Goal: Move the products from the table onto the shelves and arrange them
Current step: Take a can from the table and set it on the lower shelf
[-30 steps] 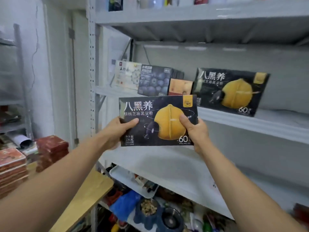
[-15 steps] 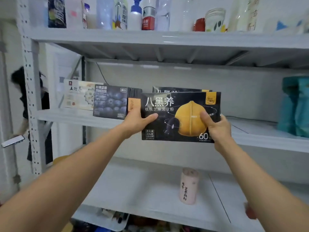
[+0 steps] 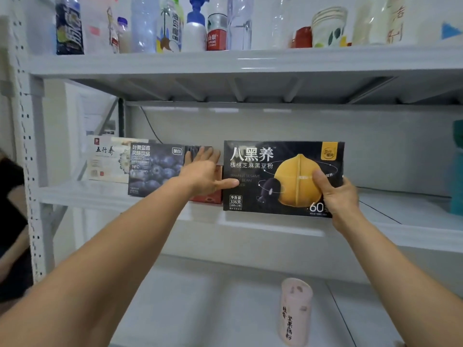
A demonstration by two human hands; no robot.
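Observation:
A black box with a yellow walnut picture [image 3: 265, 171] stands upright at the front of the middle shelf [image 3: 100, 194]. My right hand [image 3: 335, 194] grips its lower right corner, thumb across the front. My left hand [image 3: 205, 174] has straight fingers laid against the box's left end, its thumb on the front face. Left of it stand a dark blueberry box [image 3: 152, 169], a small red-orange box [image 3: 210, 196] mostly hidden by my left hand, and a white box [image 3: 107, 159].
The top shelf [image 3: 250, 61] carries several bottles, cans and paper cups. A pink cylindrical container [image 3: 295, 311] stands on the lower shelf. A teal object [image 3: 457, 169] sits at the middle shelf's right edge. Bare shelf lies right of the black box.
The black box has gone from being held in the air to standing at the middle shelf's front. My left hand has let go of its grip and now lies flat at the box's left end.

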